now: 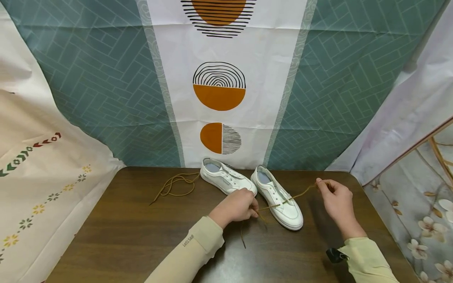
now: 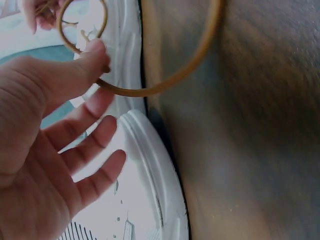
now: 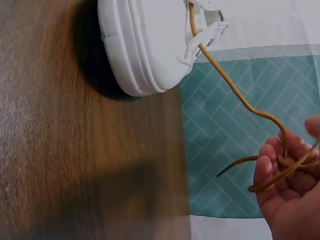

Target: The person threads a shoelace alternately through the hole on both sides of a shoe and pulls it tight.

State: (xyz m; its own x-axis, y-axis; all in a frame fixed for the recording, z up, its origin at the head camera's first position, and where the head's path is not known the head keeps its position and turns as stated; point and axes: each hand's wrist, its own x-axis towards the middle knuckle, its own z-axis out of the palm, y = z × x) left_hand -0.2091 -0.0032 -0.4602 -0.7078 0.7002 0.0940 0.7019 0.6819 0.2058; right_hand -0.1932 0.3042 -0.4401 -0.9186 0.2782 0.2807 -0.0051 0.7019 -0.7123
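Observation:
A brown shoelace (image 1: pixel 301 194) runs across the front of the right-hand white shoe (image 1: pixel 291 218), passing through its lowest eyelets. My left hand (image 1: pixel 235 206) pinches one side of this lace between thumb and forefinger, with the other fingers spread in the left wrist view. From there a loop and a dark-tipped end hang toward the table. On the shoe's other side, my right hand (image 1: pixel 337 200) holds the second side of the lace raised. Coils of lace (image 3: pixel 280 179) lie across its curled fingers in the right wrist view, and a dark tip sticks out.
A second white shoe (image 1: pixel 221 179) stands left of the first, its toe partly behind my left hand. Another brown lace (image 1: pixel 177 177) lies loosely looped on the dark wooden table (image 1: pixel 141 236). A patterned cloth (image 1: pixel 219 51) hangs behind the table's back edge.

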